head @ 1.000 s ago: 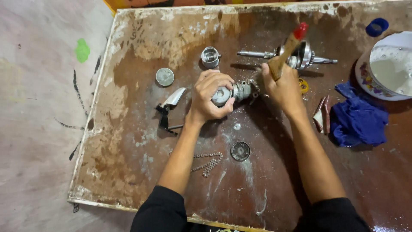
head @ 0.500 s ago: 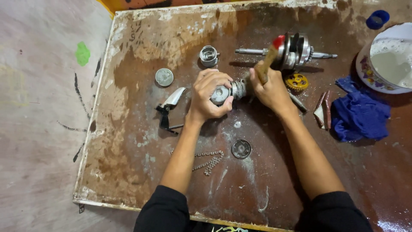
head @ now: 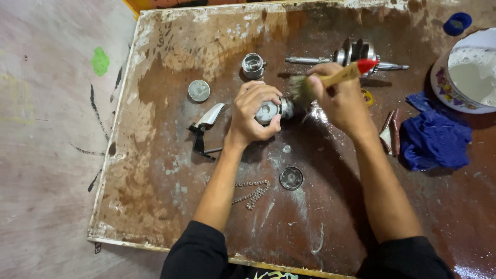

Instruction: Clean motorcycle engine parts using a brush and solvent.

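Head view: left hand (head: 253,111) clasping metal part (head: 273,109), right hand (head: 336,98) gripping paintbrush (head: 330,80).

The bench (head: 170,170) was a flat brown board, worn and stained, with pale whitish patches across its top and along its left part. Its edges were light and chipped, and the near edge showed a cream-coloured border. The board lay on a grey concrete floor (head: 46,155), which filled the left side of the view. On this floor there was a bright green paint spot (head: 100,61) and several thin black marks (head: 93,103). A narrow yellow strip (head: 130,6) ran at the top behind the board. The light was even and soft, with only weak shadows.
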